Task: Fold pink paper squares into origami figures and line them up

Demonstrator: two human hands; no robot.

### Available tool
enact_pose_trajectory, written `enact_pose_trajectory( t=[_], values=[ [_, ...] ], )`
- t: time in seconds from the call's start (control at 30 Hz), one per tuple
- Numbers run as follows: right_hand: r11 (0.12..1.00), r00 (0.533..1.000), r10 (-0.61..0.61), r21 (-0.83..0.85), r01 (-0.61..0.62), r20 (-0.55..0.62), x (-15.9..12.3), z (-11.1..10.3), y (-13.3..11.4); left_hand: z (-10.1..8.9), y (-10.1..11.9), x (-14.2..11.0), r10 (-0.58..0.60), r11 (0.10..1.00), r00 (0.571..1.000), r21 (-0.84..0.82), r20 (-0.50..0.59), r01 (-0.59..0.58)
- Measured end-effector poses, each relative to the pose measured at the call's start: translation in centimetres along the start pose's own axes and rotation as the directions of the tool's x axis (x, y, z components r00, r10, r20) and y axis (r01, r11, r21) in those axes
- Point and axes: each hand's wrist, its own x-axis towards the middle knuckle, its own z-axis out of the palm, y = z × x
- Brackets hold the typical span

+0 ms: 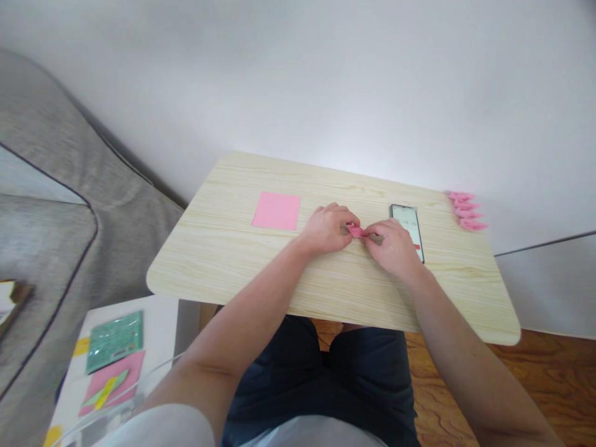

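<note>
Between my two hands, just above or on the wooden table, is a small folded piece of pink paper (356, 231). My left hand (329, 228) pinches its left side with thumb and fingers. Its right side is gripped by the fingertips of my right hand (392, 245). Fingers partly cover the paper, so its full shape is hidden. A flat pink square sheet (277, 210) lies left of my left hand. Behind my right hand lies a phone (406, 222) with a lit screen, partly covered by that hand.
Several folded pink paper pieces (467, 211) line the right back edge of the table (223, 248). A white side stand (161, 310) at lower left holds a green packet (115, 340) and coloured paper (135, 366). A grey sofa (125, 248) stands left; a white wall (326, 81) rises behind.
</note>
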Motion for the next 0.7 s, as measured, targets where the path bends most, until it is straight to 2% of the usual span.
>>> enact_pose_trajectory(
  t=[0.7],
  values=[
    [0.992,0.996,0.086,-0.091,-0.087,-0.015,0.86,0.94,-0.46,0.30,-0.58,0.10,0.002,1.000,1.000,0.028,0.001,-0.002]
  ],
)
